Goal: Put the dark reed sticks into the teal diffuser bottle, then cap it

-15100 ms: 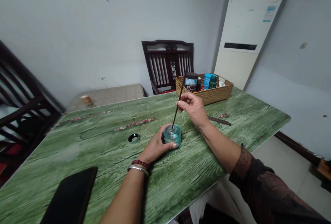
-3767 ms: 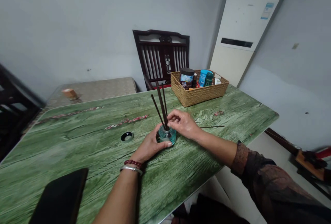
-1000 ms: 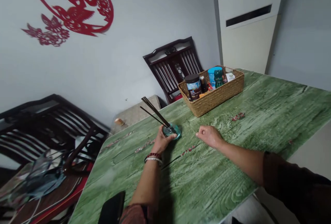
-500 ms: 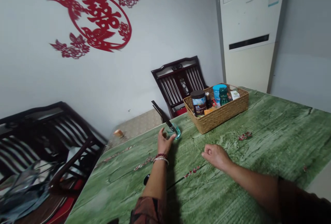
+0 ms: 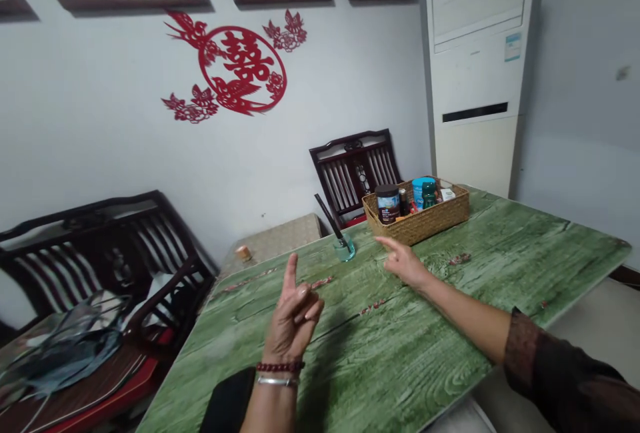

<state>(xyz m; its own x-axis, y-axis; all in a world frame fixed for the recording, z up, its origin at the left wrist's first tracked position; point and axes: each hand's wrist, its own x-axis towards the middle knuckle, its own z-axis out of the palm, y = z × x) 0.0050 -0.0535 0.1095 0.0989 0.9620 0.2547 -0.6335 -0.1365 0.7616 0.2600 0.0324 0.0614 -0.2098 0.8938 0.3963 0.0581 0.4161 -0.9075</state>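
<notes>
My left hand [image 5: 295, 316] is raised over the near side of the table with its index finger stretched up and the other fingers curled. Nothing is in it. My right hand [image 5: 404, 261] points left with its index finger out and the rest folded, also holding nothing. Between and beyond the hands stands a small teal glass jar [image 5: 345, 250] with long dark sticks [image 5: 330, 219] leaning out to the left. Neither hand touches it. Close behind my right hand is a woven basket [image 5: 425, 225], which holds a brown-lidded jar [image 5: 387, 205], a blue tub [image 5: 423, 187] and a green bottle [image 5: 429, 195].
The green wood-patterned table [image 5: 450, 299] spreads before me. A black object [image 5: 227, 401] lies by my left forearm. Dark wooden chairs [image 5: 356, 169] stand beyond and at left, where a cluttered seat [image 5: 75, 353] shows. A small orange-brown object [image 5: 243, 253] rests on a lower surface behind.
My left hand has let go of the teal jar and drawn back toward me, its index finger now raised. My right hand has gone from a fist to pointing. The view has tilted up.
</notes>
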